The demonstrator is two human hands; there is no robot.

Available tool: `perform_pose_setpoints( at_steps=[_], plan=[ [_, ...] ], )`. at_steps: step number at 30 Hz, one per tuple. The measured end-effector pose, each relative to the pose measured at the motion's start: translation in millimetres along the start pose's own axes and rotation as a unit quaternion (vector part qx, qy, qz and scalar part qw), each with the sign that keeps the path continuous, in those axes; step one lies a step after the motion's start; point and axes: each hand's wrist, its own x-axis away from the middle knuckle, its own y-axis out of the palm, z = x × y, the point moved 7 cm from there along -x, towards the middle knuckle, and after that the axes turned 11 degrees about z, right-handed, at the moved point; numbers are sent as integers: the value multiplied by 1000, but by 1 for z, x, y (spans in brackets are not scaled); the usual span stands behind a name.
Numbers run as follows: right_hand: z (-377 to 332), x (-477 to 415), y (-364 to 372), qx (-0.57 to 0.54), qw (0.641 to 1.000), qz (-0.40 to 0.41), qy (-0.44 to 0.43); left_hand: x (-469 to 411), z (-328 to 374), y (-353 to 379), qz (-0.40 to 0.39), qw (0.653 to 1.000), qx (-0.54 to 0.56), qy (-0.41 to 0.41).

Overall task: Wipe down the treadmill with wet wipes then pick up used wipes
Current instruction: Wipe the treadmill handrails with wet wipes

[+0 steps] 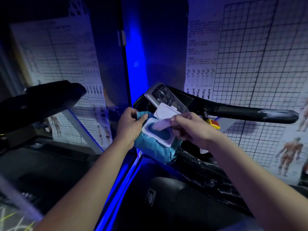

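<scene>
I hold the teal pack of wet wipes (155,149) up in front of me, between my two hands. My left hand (131,125) grips its upper left corner, fingers curled round the edge and thumb laid across the front. The pack's white flip lid (165,111) stands open, tilted back above the oval opening. My right hand (188,129) pinches a pale wipe (160,125) between thumb and fingertips; the wipe sticks partway out of the opening, its lower end still inside the pack.

Just behind the pack is the treadmill console (166,95), a grey panel tilted toward me, and the lid overlaps its lower edge in my view. The treadmill's black handrail (250,112) runs off to the right, with a red and yellow button (215,123) below it. A second treadmill (41,100) stands on my left. Grid posters with anatomy figures (250,64) cover the walls on both sides, and a blue light strip (135,55) glows between them.
</scene>
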Motion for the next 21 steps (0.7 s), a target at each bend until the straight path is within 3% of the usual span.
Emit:
perform_pose_setpoints(
  at_steps=[6, 9, 12, 14, 17, 21],
  plan=[
    [2, -7, -19, -203, 978, 30, 48, -12, 17, 12, 8, 1000, 11, 19],
    [-19, -6, -38, -271, 961, 50, 20, -21, 17, 14, 50, 998, -15, 24],
    [-33, -12, -82, -198, 970, 140, -13, -33, 6, 12, 87, 996, 4, 1],
    [-27, -18, -99, -123, 975, 187, 11, -34, 8, 16, 90, 996, 1, 14],
    [-23, -29, -95, -192, 965, 180, 8, -36, 16, 26, 94, 994, -15, 46],
    [-4, -28, -103, -292, 933, 207, 37, -51, 12, 33, 125, 992, -15, 17]
  ],
)
